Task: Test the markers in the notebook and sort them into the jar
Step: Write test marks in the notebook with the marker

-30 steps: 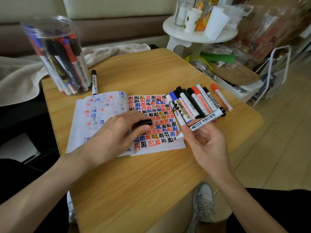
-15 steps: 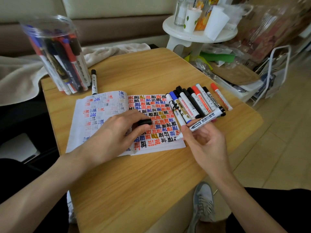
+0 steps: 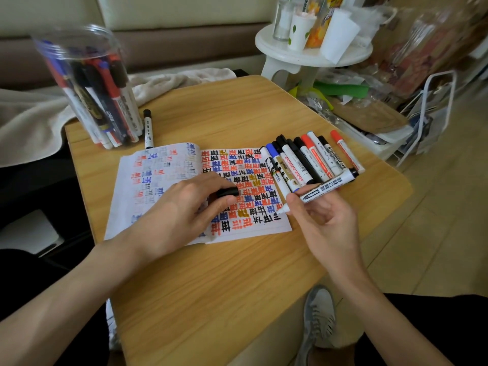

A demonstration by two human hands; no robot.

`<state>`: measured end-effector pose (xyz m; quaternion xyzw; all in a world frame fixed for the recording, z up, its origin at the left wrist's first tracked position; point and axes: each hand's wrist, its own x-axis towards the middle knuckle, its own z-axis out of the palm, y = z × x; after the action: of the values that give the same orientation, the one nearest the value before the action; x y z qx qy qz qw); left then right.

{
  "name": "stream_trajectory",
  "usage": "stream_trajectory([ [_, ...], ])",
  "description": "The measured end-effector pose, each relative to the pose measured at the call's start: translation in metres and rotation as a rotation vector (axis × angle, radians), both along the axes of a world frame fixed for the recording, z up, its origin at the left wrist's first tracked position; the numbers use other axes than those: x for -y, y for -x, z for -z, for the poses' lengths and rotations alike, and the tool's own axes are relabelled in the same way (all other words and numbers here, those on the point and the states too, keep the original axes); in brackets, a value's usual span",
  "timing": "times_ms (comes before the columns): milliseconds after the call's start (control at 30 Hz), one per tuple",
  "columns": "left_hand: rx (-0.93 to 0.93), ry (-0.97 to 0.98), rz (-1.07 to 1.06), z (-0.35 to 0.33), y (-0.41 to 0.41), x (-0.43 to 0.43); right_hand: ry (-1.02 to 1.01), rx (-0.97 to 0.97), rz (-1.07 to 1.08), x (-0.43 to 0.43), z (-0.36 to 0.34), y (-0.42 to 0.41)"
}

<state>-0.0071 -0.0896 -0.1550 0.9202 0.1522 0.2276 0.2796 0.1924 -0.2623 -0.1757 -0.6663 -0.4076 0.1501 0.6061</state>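
On the wooden table [image 3: 224, 286], an open notebook [image 3: 158, 175] lay covered in red, blue and black test marks. The left hand [image 3: 184, 207] rested on its pages, pinching a black cap [image 3: 228, 192]. The right hand [image 3: 324, 220] held an uncapped whiteboard marker [image 3: 324, 187], tip down at the page's lower right corner. A row of capped markers [image 3: 303, 162] lay beside the notebook. A clear plastic jar [image 3: 89, 88] of markers stood at the far left corner, with a lone black-capped marker [image 3: 148, 129] just beside it.

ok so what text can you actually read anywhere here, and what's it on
"WHITEBOARD MARKER": on the black-capped white marker in the row right of the notebook.
"BOARD MARKER": the readable part on a second row marker.
Print on the held marker in the right hand: too small to read.
Handwritten characters in the notebook: not surely readable.
Labels on markers in the jar: blurred.
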Motion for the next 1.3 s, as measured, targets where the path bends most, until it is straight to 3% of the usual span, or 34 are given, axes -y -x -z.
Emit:
stream_trajectory([
  [1300,0.001,-0.007,-0.009,0.0008,-0.0008,0.0005,0.075,-0.03,0.064,-0.0018,-0.0041,0.0018],
])
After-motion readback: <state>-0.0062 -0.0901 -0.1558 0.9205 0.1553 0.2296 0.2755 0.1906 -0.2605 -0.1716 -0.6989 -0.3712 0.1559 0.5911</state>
